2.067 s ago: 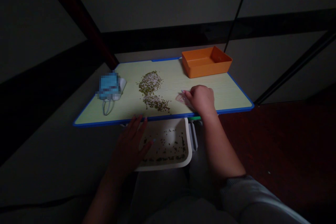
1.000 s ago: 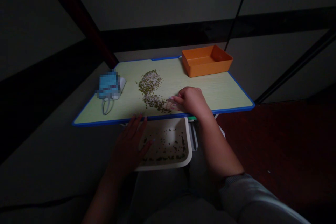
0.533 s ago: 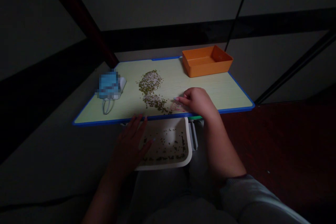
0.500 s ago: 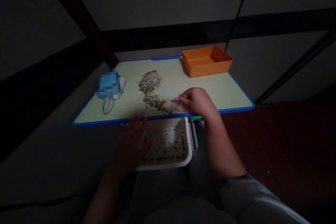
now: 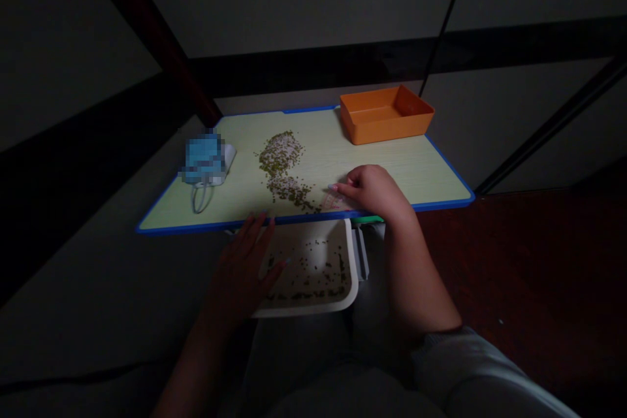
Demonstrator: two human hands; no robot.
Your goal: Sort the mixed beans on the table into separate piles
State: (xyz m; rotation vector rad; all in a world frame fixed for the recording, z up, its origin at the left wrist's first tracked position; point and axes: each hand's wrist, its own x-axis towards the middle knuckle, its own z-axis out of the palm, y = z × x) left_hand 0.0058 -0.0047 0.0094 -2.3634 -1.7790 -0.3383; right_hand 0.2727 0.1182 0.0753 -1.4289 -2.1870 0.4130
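My right hand [image 5: 376, 191] rests low over the tabletop by its front edge, fingers curled in and thumb pointing left. Whatever its fingers may hold is hidden. Beneath its thumb and fingers lies a patch of pink print [image 5: 334, 200]. Left of the thumb, a loose trail of small green and pale grains [image 5: 289, 189] runs back to a larger mixed heap [image 5: 281, 151]. My left hand [image 5: 240, 271] is open, fingers spread, over the left part of a white bin [image 5: 353, 274] below the table edge. Its fingertips reach that edge. Dark green grains lie scattered inside the bin.
The pale tabletop [image 5: 392, 173] has a blue rim. An orange rectangular box [image 5: 392, 127] stands at the back right. A blurred-out blue object [image 5: 203, 158] with a grey loop sits at the left. Wall panels rise close behind the table.
My right hand has slid slightly to the right, away from the grain trail. My left hand, the bin and the heap look the same.
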